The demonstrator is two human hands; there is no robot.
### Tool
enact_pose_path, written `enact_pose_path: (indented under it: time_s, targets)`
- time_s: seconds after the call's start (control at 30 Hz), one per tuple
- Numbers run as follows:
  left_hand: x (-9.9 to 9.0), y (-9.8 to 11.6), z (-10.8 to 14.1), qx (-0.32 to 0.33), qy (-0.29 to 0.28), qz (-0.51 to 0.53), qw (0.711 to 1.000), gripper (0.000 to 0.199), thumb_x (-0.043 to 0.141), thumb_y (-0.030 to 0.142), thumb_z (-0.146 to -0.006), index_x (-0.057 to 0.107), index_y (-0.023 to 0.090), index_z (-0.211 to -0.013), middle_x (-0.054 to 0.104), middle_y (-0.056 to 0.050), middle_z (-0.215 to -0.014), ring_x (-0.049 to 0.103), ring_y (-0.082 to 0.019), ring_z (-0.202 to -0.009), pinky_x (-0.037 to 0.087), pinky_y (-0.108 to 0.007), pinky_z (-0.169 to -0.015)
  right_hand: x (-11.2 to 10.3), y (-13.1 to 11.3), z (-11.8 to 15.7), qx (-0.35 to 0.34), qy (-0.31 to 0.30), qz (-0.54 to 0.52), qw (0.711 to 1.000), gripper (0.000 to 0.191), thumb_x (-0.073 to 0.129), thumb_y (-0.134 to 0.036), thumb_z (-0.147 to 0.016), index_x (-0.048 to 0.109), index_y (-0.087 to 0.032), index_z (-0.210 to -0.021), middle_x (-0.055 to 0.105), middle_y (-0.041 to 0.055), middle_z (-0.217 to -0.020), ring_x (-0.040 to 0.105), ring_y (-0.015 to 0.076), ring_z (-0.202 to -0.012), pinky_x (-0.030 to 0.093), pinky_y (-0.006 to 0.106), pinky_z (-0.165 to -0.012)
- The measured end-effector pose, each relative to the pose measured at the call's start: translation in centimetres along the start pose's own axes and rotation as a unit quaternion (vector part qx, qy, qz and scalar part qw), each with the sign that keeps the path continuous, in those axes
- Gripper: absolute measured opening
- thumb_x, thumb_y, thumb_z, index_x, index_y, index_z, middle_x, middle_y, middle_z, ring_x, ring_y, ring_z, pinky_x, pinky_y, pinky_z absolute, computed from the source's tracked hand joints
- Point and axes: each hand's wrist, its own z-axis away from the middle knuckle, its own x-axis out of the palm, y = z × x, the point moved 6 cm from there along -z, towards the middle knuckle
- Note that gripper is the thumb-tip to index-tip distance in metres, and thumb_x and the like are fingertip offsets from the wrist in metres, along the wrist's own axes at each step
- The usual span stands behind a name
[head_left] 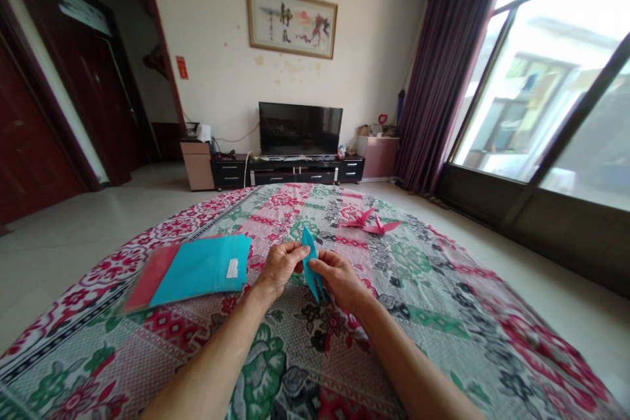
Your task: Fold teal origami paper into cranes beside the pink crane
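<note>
A person's bare hands work a turquoise piece of folded paper [309, 275] just above a broad, round-edged table covered with a floral cloth [428, 318] patterned in red, green, grey and white. The left hand [283, 266] pinches the narrow piece near its upper point between thumb and fingers, while the right hand [339, 275] pinches it about midway down, its split, pointed ends hanging toward the table. On the table's left part lies a flat stack of turquoise and red paper sheets [197, 272], a small white label [232, 268] near its right edge. Two pinkish-red folded paper birds [369, 222] sit close together on the table's far right part. Beyond the table, a black flat-screen television [300, 128] stands on a low black cabinet with drawers [230, 174], below a gold-framed picture with dark brush characters [293, 21] on a pale, stained wall [207, 13]. To the right of the table, a floor-length dark purple curtain [433, 79] hangs beside a large, bright, dark-framed window [556, 98]. To the table's left, pale, glossy flooring [88, 223] runs to dark red wooden doors [91, 98].
</note>
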Motion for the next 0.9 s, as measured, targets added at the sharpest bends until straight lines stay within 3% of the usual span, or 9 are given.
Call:
enact_pose_path:
  time_s: [0.17,0.27,0.4,0.5,0.63,0.9]
  targets:
    - [0.4,0.7,0.3,0.026,-0.005,-0.030,0.999,0.024,0.067,0.036,-0.063,0.060,0.014,-0.058,0.046,0.005,-0.045,0.038,-0.006,-0.043,0.029,-0.019,-0.044,0.2,0.1,0.0,0.002,-0.028,-0.006,1.000,0.027,0.070,-0.039,-0.069,0.064,-0.016,-0.081,0.062,-0.0010,-0.067,0.050,0.0066,-0.051,0.039,0.019,-0.050]
    - [0.4,1.0,0.4,0.031,-0.001,-0.033,0.999,0.022,0.066,0.035,-0.064,0.064,0.013,-0.066,0.050,0.004,-0.049,0.040,-0.006,-0.045,0.031,-0.019,-0.045,-0.1,0.4,0.0,0.005,-0.015,0.003,1.000,0.028,0.070,-0.040,-0.068,0.063,-0.016,-0.080,0.059,-0.0028,-0.061,0.046,0.0056,-0.046,0.036,0.018,-0.045]
    - [-0.5,1.6,0.1,0.073,0.056,-0.007,0.996,0.034,0.068,0.034,-0.063,0.065,0.014,-0.091,0.057,0.003,-0.060,0.048,-0.007,-0.050,0.037,-0.019,-0.050,-0.6,0.7,-0.2,0.007,0.011,0.005,1.000,0.029,0.072,-0.039,-0.065,0.061,-0.016,-0.078,0.054,-0.0049,-0.055,0.043,0.0050,-0.043,0.033,0.017,-0.042]
    - [-1.0,1.8,-0.1,0.102,0.082,-0.016,0.991,0.034,0.069,0.034,-0.063,0.066,0.015,-0.091,0.058,0.003,-0.062,0.050,-0.008,-0.053,0.038,-0.019,-0.051,-0.7,0.8,-0.3,0.009,0.019,0.002,1.000,0.030,0.072,-0.040,-0.064,0.060,-0.016,-0.077,0.055,-0.0045,-0.057,0.045,0.0057,-0.044,0.035,0.018,-0.043]
    - [-0.9,1.7,-0.2,0.111,0.077,-0.031,0.990,0.033,0.069,0.032,-0.063,0.067,0.014,-0.091,0.058,0.003,-0.063,0.049,-0.008,-0.054,0.039,-0.019,-0.051,-0.5,0.6,-0.1,0.012,0.027,0.019,0.999,0.031,0.073,-0.040,-0.062,0.060,-0.016,-0.077,0.055,-0.0049,-0.056,0.044,0.0057,-0.042,0.035,0.018,-0.040]
    - [-0.6,1.5,-0.3,0.121,0.042,-0.050,0.990,0.047,0.066,0.029,-0.064,0.062,0.018,-0.109,0.059,0.003,-0.069,0.048,-0.008,-0.054,0.039,-0.019,-0.052,0.0,0.2,0.2,0.012,0.004,0.024,1.000,0.029,0.073,-0.038,-0.063,0.060,-0.016,-0.076,0.053,-0.0058,-0.054,0.044,0.0051,-0.040,0.036,0.017,-0.039]
